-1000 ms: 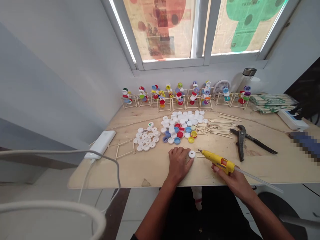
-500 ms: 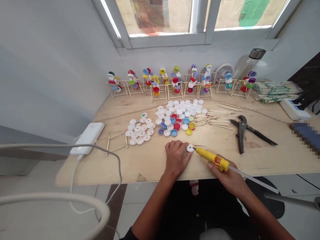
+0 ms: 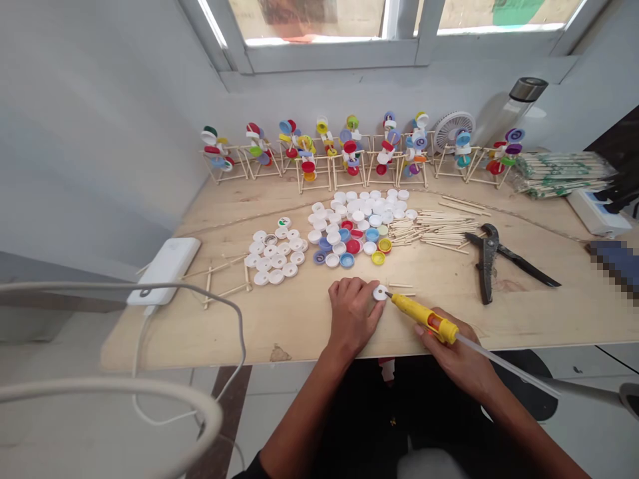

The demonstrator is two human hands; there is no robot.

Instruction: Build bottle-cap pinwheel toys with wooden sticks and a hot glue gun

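My left hand (image 3: 353, 313) pinches a white bottle cap (image 3: 379, 293) with a hole in its middle, low over the table near the front edge. In my right hand (image 3: 456, 349) is a yellow glue gun (image 3: 422, 314), its dark nozzle at the cap's hole. A long clear glue stick (image 3: 506, 364) sticks out from the gun's back end. Just beyond the nozzle lie two short wooden sticks (image 3: 401, 286). To the left sits a group of white caps with holes (image 3: 276, 261), and behind my left hand is a pile of white and coloured caps (image 3: 353, 246).
Small stick frames with coloured caps (image 3: 350, 159) line the wall. Loose wooden sticks (image 3: 434, 229), black-handled pliers (image 3: 492, 259) and packed stick bundles (image 3: 564, 173) lie right. A white power bank (image 3: 167, 269) with a cable and a half-built stick frame (image 3: 224, 293) are left.
The glue gun's tip has shifted slightly from the cap's edge to its hole. My view has tilted a little downward. Both hands keep their holds.
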